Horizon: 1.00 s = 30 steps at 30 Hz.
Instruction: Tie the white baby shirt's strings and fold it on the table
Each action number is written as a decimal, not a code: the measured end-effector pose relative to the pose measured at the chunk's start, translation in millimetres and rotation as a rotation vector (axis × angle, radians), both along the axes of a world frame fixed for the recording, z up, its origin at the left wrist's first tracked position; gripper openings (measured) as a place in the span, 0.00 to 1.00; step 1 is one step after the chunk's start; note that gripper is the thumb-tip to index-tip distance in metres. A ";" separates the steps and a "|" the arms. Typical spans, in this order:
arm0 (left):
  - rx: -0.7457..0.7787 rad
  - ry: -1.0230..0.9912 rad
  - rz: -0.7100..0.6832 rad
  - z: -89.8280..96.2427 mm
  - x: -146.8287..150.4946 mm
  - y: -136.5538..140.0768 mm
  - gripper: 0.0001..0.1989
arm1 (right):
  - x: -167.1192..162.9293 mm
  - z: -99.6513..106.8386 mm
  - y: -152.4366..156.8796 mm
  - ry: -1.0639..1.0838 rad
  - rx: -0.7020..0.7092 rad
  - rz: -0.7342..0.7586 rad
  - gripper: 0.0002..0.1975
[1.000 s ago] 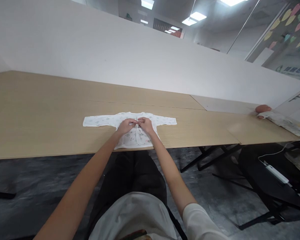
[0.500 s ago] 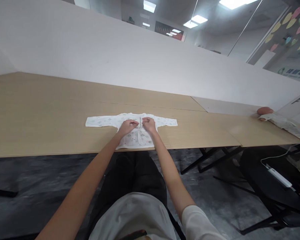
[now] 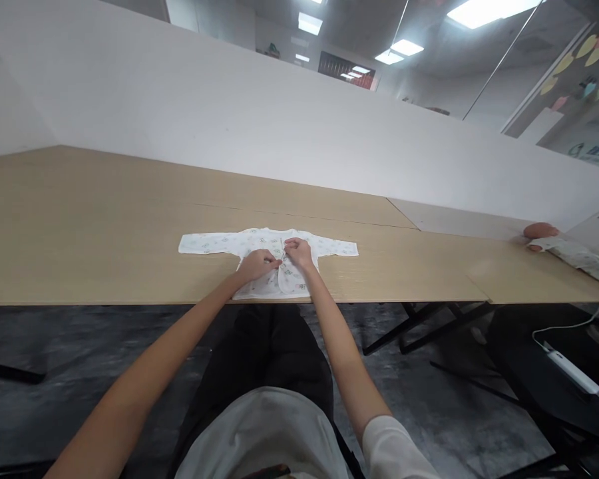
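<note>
A small white baby shirt with a pale print lies spread on the wooden table, both sleeves stretched out to the sides and its hem near the front edge. My left hand is over the middle of its front, fingers pinched together at the front opening. Slightly higher and to the right, my right hand is closed in a pinch on the edge of the same opening, close to the neckline. Whatever small part of the cloth lies between the fingertips is mostly hidden.
The long wooden table runs along a white partition wall. At its far right lie a reddish-brown round object and some patterned cloth. A black chair with a white power strip stands below right.
My left hand has slid down the shirt's front opening, slightly toward me. My right hand has stayed near the neckline. The whole view has shifted a little.
</note>
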State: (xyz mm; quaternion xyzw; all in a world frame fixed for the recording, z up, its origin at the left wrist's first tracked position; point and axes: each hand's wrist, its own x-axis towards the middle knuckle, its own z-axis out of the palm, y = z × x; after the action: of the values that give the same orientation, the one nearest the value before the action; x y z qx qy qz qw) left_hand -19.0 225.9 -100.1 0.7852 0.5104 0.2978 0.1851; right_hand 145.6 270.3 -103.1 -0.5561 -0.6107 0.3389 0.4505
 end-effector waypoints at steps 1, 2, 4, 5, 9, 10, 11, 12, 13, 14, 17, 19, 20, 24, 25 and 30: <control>-0.010 -0.006 0.011 -1.1 0.6 -2.1 0.17 | -0.6 1.1 -0.5 -0.001 0.001 0.000 0.14; -0.016 -0.018 0.025 -2.5 1.3 -3.4 0.17 | -1.2 2.5 -1.3 -0.001 0.005 0.004 0.13; -0.020 -0.043 0.041 -6.1 2.4 -3.6 0.18 | -1.8 5.6 -4.6 0.000 0.015 0.038 0.13; -0.020 -0.054 0.038 -8.0 2.5 -2.7 0.17 | -1.9 7.0 -7.5 -0.002 0.020 0.070 0.13; -0.026 -0.084 0.006 -14.3 0.9 2.6 0.15 | 0.1 7.1 -27.8 -0.087 0.085 0.179 0.13; -0.024 -0.089 0.002 -15.1 0.4 3.5 0.14 | 1.0 5.4 -34.4 -0.121 0.110 0.180 0.13; -0.019 -0.093 -0.003 -15.4 0.1 3.9 0.14 | 2.0 3.2 -41.1 -0.155 0.135 0.173 0.13; -0.013 -0.095 -0.010 -15.2 -0.1 3.8 0.14 | 3.0 0.8 -47.5 -0.185 0.157 0.163 0.13; -0.010 -0.095 -0.015 -14.6 -0.2 3.3 0.14 | 4.0 -1.5 -53.3 -0.206 0.178 0.156 0.13; -0.009 -0.092 -0.016 -13.5 -0.2 2.3 0.14 | 4.8 -3.4 -58.4 -0.221 0.197 0.153 0.13; -0.025 -0.079 -0.012 -9.4 0.2 -1.5 0.14 | 6.3 -5.7 -67.8 -0.251 0.246 0.158 0.12; -0.030 -0.084 -0.014 -7.2 0.2 -3.2 0.14 | 6.7 -4.5 -70.0 -0.262 0.261 0.164 0.12; -0.032 -0.091 -0.018 -6.6 0.0 -3.6 0.14 | 6.8 -3.4 -70.5 -0.262 0.261 0.166 0.12; -0.041 -0.138 -0.059 -6.0 -1.6 -2.8 0.15 | 6.8 -0.7 -71.0 -0.207 0.220 0.145 0.11; -0.044 -0.148 -0.077 -5.9 -2.1 -2.4 0.16 | 6.8 -0.6 -71.3 -0.189 0.212 0.131 0.11; -0.041 -0.187 -0.164 -4.5 -3.4 -2.5 0.16 | 8.2 -0.2 -74.5 -0.161 0.216 0.101 0.11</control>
State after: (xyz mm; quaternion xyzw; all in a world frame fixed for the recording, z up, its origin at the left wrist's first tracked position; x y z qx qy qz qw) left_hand -22.4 223.4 -104.6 0.7892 0.4308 0.3433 0.2716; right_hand 153.8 195.8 -103.3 -0.4984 -0.7049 0.2477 0.4396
